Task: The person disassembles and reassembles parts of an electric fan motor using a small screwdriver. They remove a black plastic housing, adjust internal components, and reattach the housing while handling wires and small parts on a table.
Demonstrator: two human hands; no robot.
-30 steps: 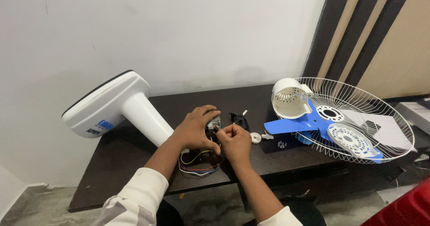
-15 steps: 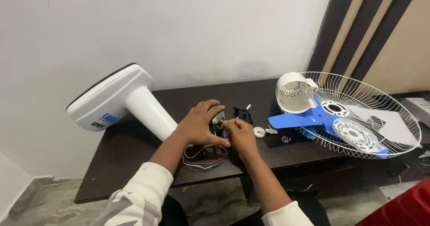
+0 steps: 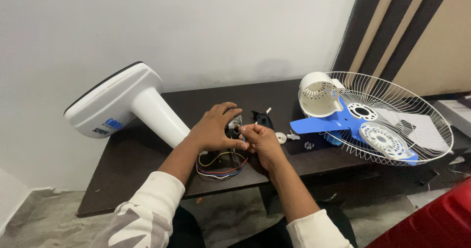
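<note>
Metal shows between the fingers where the left hand [image 3: 216,128] cups a small fan motor [image 3: 234,125] at the middle of the dark table [image 3: 122,164]. The right hand [image 3: 260,139] pinches at the motor's near side, fingertips closed; what they grip is too small to tell. Coloured wires [image 3: 221,167] loop below the hands. Left lies a white fan base [image 3: 117,108] on its side; right, a wire grille [image 3: 392,115] holds blue blades [image 3: 324,124] and a white housing [image 3: 318,95].
</note>
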